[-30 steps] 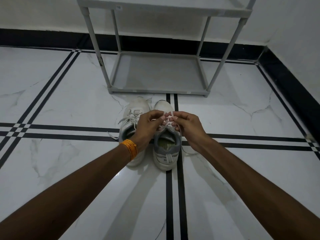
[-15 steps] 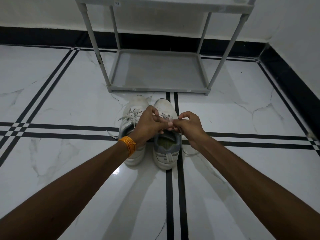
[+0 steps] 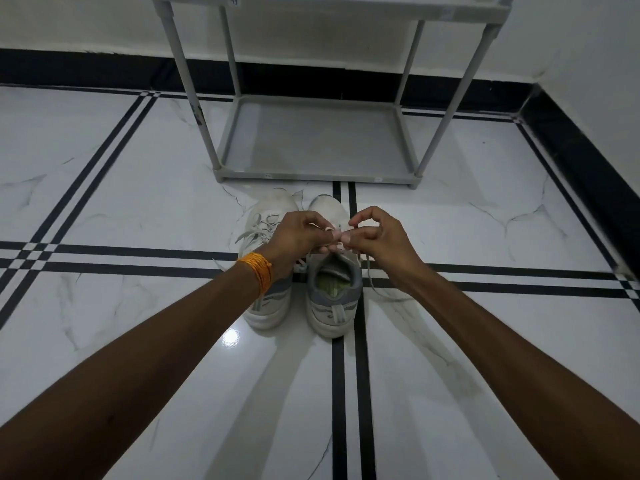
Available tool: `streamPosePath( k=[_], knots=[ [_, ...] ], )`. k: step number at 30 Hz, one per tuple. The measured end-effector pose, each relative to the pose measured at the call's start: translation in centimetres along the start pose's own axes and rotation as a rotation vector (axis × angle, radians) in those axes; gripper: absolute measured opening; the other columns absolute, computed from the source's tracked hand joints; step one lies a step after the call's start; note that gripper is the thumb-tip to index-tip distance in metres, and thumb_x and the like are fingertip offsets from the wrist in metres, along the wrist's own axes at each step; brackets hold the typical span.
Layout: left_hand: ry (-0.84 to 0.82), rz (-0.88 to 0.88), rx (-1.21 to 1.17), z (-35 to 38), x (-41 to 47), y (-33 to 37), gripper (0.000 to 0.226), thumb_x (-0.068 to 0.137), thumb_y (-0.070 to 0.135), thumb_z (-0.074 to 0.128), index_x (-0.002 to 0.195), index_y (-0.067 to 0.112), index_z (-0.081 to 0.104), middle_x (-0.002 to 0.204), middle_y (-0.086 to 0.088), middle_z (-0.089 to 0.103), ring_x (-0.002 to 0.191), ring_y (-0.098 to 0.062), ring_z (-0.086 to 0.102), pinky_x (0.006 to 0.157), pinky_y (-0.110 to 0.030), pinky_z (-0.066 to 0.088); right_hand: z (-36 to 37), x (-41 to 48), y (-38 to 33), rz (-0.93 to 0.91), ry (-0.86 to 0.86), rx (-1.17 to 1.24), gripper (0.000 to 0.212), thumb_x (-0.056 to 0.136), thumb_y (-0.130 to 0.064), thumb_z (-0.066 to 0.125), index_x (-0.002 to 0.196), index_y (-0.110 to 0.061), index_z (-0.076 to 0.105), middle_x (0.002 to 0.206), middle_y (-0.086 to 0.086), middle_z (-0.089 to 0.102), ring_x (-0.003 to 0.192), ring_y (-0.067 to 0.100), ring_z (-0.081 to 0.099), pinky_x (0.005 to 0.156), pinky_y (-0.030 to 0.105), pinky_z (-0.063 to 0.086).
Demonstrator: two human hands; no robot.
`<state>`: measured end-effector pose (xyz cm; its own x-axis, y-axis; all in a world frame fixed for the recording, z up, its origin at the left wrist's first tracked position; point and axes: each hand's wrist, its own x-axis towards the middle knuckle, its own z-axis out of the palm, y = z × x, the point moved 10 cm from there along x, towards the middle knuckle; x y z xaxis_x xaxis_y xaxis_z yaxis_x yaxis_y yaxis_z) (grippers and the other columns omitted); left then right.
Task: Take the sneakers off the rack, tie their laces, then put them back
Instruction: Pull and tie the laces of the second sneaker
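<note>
Two white and grey sneakers stand side by side on the floor, toes toward the rack. Over the right sneaker [image 3: 333,296] my left hand [image 3: 299,239] and my right hand [image 3: 375,237] meet, each pinching part of its white lace between fingertips. A loose end of that lace [image 3: 372,282] trails onto the floor at the right. The left sneaker [image 3: 268,216] is partly covered by my left wrist, which wears an orange thread band; its laces lie loose across the tongue. The grey shoe rack [image 3: 313,176] stands just beyond the sneakers, its bottom shelf bare.
White marble floor with black inlaid stripes [image 3: 138,252] spreads around the sneakers. A white wall with black skirting [image 3: 86,69] runs behind the rack, and a second wall closes the right side [image 3: 588,157]. The rack's upper shelf crosses the top edge.
The fingertips of both hands stay together at the right sneaker's lace. My right hand's fingers have lifted and curled into an arch, and the view has tipped slightly upward.
</note>
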<state>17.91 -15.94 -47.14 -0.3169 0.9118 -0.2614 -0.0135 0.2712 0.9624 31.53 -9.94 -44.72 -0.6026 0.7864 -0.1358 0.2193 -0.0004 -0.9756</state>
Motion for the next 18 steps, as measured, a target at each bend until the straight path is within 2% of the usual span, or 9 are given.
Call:
streamPosePath(
  k=[2, 4, 7, 10, 12, 15, 17, 18],
  knots=[
    [0.012, 0.028, 0.072, -0.1, 0.1, 0.0, 0.024, 0.083, 0.010, 0.074, 0.100, -0.004, 0.068, 0.089, -0.021, 0.072, 0.066, -0.014, 0.071, 0.060, -0.019, 0.057, 0.5, -0.5, -0.6, -0.102, -0.011, -0.127, 0.032, 0.083, -0.005, 0.073, 0.110, -0.012, 0.058, 0.092, 0.011, 0.076, 0.085, 0.016, 0.074, 0.074, 0.026, 0.059],
    [0.014, 0.070, 0.173, 0.1, 0.1, 0.3, 0.023, 0.083, 0.014, 0.075, 0.099, -0.001, 0.070, 0.087, -0.019, 0.074, 0.067, -0.015, 0.071, 0.060, -0.018, 0.056, 0.9, -1.1, -1.6, -0.226, 0.006, -0.306, 0.029, 0.085, -0.005, 0.070, 0.111, -0.017, 0.064, 0.094, 0.006, 0.075, 0.086, 0.014, 0.072, 0.078, 0.026, 0.060],
    [0.008, 0.139, 0.269, 0.5, -0.2, 0.9, 0.022, 0.083, 0.016, 0.075, 0.096, 0.000, 0.068, 0.082, -0.016, 0.075, 0.067, -0.014, 0.073, 0.060, -0.016, 0.055, 2.1, -1.8, -3.0, -0.410, 0.019, -0.539, 0.022, 0.090, -0.007, 0.062, 0.110, -0.013, 0.068, 0.097, 0.004, 0.073, 0.086, 0.009, 0.066, 0.083, 0.027, 0.057],
    [0.055, 0.213, 0.290, 0.1, -0.5, 1.7, 0.021, 0.083, 0.016, 0.075, 0.093, 0.000, 0.065, 0.083, -0.013, 0.075, 0.070, -0.016, 0.075, 0.066, -0.024, 0.060, 3.4, -1.9, -3.4, -0.424, 0.038, -0.692, 0.027, 0.090, -0.019, 0.050, 0.107, -0.003, 0.064, 0.102, 0.015, 0.068, 0.092, 0.024, 0.061, 0.085, 0.037, 0.051],
    [0.074, 0.251, 0.257, -0.3, -0.6, 2.1, 0.022, 0.081, 0.013, 0.077, 0.091, 0.000, 0.063, 0.084, -0.013, 0.075, 0.072, -0.019, 0.075, 0.068, -0.029, 0.062, 3.7, -1.8, -3.2, -0.394, 0.060, -0.754, 0.034, 0.085, -0.021, 0.052, 0.106, 0.003, 0.062, 0.105, 0.021, 0.065, 0.096, 0.033, 0.057, 0.084, 0.039, 0.045],
    [0.074, 0.341, 0.409, 0.1, -0.9, 3.0, 0.023, 0.078, 0.014, 0.080, 0.092, 0.005, 0.064, 0.086, -0.008, 0.074, 0.074, -0.016, 0.073, 0.071, -0.027, 0.062, 3.9, -1.6, -2.2, -0.359, 0.056, -0.839, 0.033, 0.088, -0.020, 0.061, 0.110, 0.004, 0.060, 0.111, 0.022, 0.061, 0.101, 0.034, 0.054, 0.084, 0.030, 0.037],
    [0.113, 0.464, 0.625, 0.5, -1.5, 4.1, 0.018, 0.079, 0.017, 0.078, 0.092, 0.011, 0.067, 0.085, -0.004, 0.074, 0.075, -0.014, 0.069, 0.074, -0.030, 0.060, 3.6, -0.9, -1.5, -0.326, 0.078, -0.868, 0.030, 0.091, -0.023, 0.062, 0.113, -0.003, 0.060, 0.113, 0.015, 0.057, 0.101, 0.024, 0.051, 0.082, 0.020, 0.035],
    [0.131, 0.524, 0.700, 0.8, -1.9, 4.5, 0.015, 0.081, 0.019, 0.076, 0.092, 0.013, 0.068, 0.085, -0.003, 0.074, 0.076, -0.014, 0.068, 0.075, -0.032, 0.059, 3.2, -0.5, -1.0, -0.280, 0.102, -0.853, 0.026, 0.092, -0.024, 0.061, 0.112, -0.007, 0.059, 0.112, 0.009, 0.054, 0.097, 0.017, 0.049, 0.076, 0.011, 0.034]
  ],
)
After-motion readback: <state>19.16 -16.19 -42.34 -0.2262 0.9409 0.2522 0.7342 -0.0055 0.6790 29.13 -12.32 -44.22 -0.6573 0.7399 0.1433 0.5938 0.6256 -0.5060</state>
